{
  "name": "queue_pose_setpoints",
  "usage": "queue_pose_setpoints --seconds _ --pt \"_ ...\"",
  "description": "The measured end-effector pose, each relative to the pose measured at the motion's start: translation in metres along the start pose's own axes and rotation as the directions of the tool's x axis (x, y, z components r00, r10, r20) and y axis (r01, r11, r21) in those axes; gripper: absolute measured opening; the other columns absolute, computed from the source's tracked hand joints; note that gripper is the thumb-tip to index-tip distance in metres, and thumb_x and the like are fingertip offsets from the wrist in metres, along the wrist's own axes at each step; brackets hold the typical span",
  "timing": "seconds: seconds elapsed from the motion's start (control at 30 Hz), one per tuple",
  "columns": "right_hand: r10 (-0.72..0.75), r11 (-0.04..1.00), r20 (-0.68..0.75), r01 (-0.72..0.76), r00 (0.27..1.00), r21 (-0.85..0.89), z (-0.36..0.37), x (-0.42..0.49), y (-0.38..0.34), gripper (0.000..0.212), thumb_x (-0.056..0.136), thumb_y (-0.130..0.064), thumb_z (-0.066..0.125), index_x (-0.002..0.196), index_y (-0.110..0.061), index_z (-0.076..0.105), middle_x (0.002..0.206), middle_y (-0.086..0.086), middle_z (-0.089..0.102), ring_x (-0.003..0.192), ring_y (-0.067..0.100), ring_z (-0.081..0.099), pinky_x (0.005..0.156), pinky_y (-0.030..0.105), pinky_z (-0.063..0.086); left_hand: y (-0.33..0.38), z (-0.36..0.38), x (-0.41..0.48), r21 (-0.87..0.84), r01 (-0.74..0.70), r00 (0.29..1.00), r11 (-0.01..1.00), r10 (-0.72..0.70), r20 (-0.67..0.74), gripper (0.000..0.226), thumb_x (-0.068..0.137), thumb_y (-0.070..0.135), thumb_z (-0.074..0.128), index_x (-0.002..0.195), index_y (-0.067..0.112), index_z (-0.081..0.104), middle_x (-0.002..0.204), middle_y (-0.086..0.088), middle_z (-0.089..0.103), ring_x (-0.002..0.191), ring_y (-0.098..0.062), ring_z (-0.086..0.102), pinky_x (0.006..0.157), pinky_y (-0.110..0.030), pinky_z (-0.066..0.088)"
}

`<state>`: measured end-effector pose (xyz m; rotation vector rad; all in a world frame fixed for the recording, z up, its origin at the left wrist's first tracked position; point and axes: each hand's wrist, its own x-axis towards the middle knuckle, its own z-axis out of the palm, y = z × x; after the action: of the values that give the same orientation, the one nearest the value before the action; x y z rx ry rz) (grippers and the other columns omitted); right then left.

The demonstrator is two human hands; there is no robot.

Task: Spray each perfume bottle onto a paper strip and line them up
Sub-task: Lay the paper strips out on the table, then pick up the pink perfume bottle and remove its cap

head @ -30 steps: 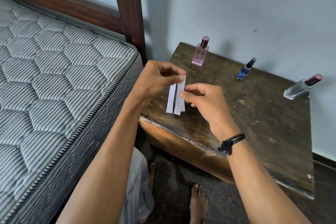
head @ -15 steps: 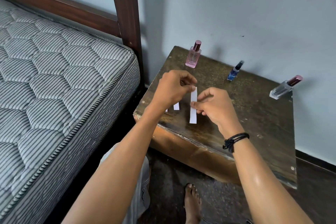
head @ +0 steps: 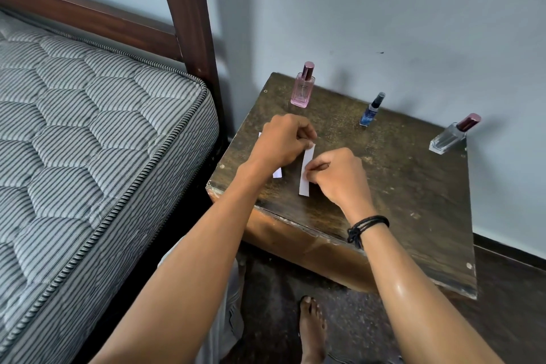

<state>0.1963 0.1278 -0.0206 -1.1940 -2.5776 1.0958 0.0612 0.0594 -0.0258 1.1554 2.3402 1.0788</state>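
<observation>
Both of my hands are on one white paper strip (head: 306,177) over the near-left part of the dark wooden surface (head: 399,186). My left grip (head: 283,145) is curled, with thumb and forefinger pinching the strip's far end, and my right grip (head: 339,177) pinches its right edge about halfway along. The strip runs lengthwise away from me, its near end free; I cannot tell whether it lies flat on the wood or is held just above it. More white paper (head: 277,173) shows from under my left hand, one corner by the wrist and a sliver on the far side, though whether I hold it or it only lies there is hidden. Three bottles stand along the back edge by the wall, well apart from each other: a pink bottle (head: 302,89) with a rosy cap at the left, a small blue bottle (head: 370,112) in the middle, and a clear bottle (head: 450,137) with a dark red cap at the right corner. A black cord band (head: 366,226) circles my right wrist. A striped mattress (head: 88,127) lies to the left, and my bare foot (head: 311,331) rests on the floor.
</observation>
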Motion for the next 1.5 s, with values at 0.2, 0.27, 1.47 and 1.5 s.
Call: queue_pose_setpoints --seconds 0.2,0.27,1.47,1.5 --pt "-0.020 0.991 -0.013 0.018 1.000 -0.134 0.002 -0.005 -0.004 0.021 0.089 -0.022 0.076 0.073 -0.036 0.073 0.087 -0.006 0.077 0.085 0.022 0.072 0.075 0.035 0.059 -0.006 0.000 0.001 0.047 0.016 1.000 0.999 -0.016 0.001 0.010 0.081 0.014 0.079 0.085 0.022 0.076 0.077 0.014 0.069 0.076 -0.001 0.063 0.086 -0.027 0.050" --pt "-0.017 0.987 -0.004 0.016 1.000 -0.163 0.002 -0.006 -0.005 0.014 0.089 -0.025 0.076 0.080 -0.035 0.076 0.089 -0.005 0.076 0.086 0.023 0.072 0.077 0.038 0.060 -0.007 0.000 0.001 0.057 0.018 1.000 0.998 -0.018 -0.001 0.010 0.081 0.014 0.079 0.085 0.023 0.076 0.076 0.015 0.068 0.074 0.000 0.060 0.083 -0.024 0.046" --pt "-0.030 0.982 -0.043 0.022 0.999 -0.189 -0.019 -0.019 -0.012 0.017 0.094 -0.044 0.070 0.107 -0.033 0.069 0.102 -0.010 0.075 0.093 0.019 0.072 0.078 0.033 0.057 -0.002 -0.001 0.047 -0.181 0.168 0.936 0.969 -0.215 -0.280 0.074 0.078 0.042 0.080 0.141 0.018 0.049 0.133 -0.004 0.056 0.110 -0.018 0.060 0.100 -0.041 0.049" --pt "-0.031 0.983 -0.046 0.022 0.998 -0.185 -0.020 -0.019 -0.012 0.016 0.094 -0.044 0.070 0.107 -0.033 0.069 0.102 -0.009 0.074 0.094 0.019 0.072 0.078 0.033 0.057 -0.002 0.003 0.052 -0.168 0.175 0.937 0.970 -0.216 -0.273 0.078 0.076 0.046 0.080 0.142 0.018 0.047 0.135 -0.006 0.053 0.117 -0.022 0.057 0.103 -0.043 0.047"
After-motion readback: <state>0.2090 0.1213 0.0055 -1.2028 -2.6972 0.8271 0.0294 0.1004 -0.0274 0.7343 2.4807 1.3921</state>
